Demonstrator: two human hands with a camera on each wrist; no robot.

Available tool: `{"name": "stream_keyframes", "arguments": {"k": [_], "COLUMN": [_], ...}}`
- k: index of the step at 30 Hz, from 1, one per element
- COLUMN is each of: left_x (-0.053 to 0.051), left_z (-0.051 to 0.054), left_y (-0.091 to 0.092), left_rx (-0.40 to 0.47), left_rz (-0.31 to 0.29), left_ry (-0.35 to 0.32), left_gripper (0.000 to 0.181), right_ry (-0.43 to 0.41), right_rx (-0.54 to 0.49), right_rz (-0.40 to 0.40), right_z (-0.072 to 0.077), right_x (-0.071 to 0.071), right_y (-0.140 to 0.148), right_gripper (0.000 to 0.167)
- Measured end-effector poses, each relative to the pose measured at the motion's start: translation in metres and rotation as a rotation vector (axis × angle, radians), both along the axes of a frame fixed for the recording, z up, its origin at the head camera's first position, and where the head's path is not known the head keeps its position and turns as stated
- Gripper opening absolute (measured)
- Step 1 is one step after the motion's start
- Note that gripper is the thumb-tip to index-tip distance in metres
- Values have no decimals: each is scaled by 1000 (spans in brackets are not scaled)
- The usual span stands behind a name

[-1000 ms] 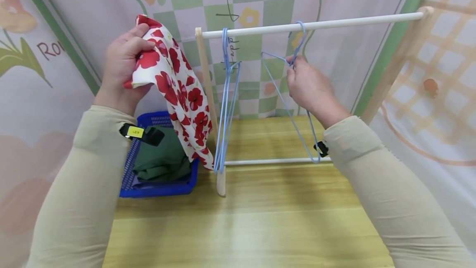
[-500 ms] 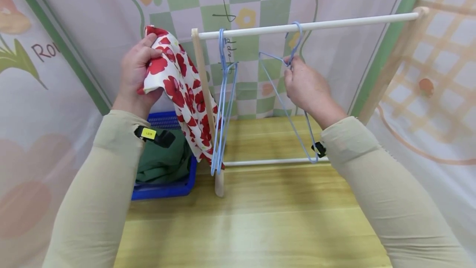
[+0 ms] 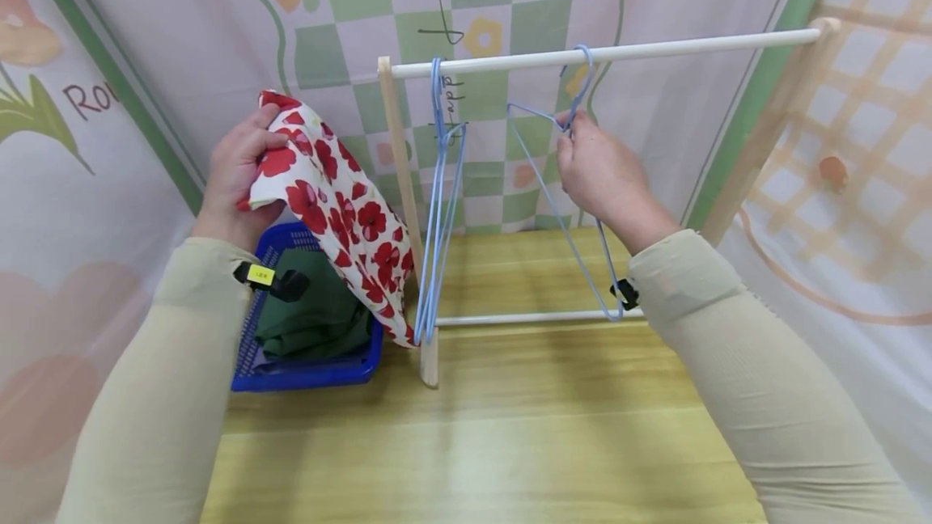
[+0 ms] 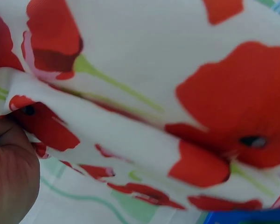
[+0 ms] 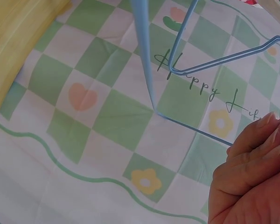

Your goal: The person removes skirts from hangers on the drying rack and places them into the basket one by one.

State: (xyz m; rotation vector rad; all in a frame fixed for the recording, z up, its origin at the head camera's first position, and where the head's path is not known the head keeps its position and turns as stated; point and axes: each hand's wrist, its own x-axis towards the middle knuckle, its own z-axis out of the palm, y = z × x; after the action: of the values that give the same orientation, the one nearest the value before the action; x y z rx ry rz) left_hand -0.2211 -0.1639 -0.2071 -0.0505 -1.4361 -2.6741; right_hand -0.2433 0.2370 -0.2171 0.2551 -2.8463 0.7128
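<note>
My left hand grips one end of a white cloth printed with red flowers, which hangs down toward the rack's left leg. In the left wrist view the floral fabric fills most of the picture, with part of the hand at the left edge. With its fingers curled, my right hand holds a blue hanger just below the hook. That hook still loops over the white rail. The right wrist view shows the fingers on the blue wire at the lower right.
Several blue hangers hang together at the rail's left end, near the wooden post. Under the left hand stands a blue basket with folded dark green cloth in it. A lower white bar crosses above the wooden table.
The left hand and floral cloth first shift right toward the rack, then move back left and lower. The right hand keeps its hold on the hanger with hardly any movement.
</note>
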Motion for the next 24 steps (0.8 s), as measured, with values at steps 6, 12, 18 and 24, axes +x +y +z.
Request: {"name": "stream_keyframes", "arguments": {"k": [6,12,18,24], "left_x": [5,10,16,22], "left_z": [-3,-10,-17,-24], "left_y": [-25,-55,-84,-109], "left_rx": [-127,-219,-330,-562], "left_rz": [-11,-21,-23,-28], "left_ry": [-40,-80,-136,-212], "left_gripper": [58,62,65,72], "right_ry": [5,-17,-8,-14], "right_rx": [0,-2,0,-8], "right_rz": [0,-4,-3,-5], "right_z": [1,2,2,1], "right_x": [0,0,0,0], "right_y": [1,2,3,5], "right_gripper": [52,52,52,52]}}
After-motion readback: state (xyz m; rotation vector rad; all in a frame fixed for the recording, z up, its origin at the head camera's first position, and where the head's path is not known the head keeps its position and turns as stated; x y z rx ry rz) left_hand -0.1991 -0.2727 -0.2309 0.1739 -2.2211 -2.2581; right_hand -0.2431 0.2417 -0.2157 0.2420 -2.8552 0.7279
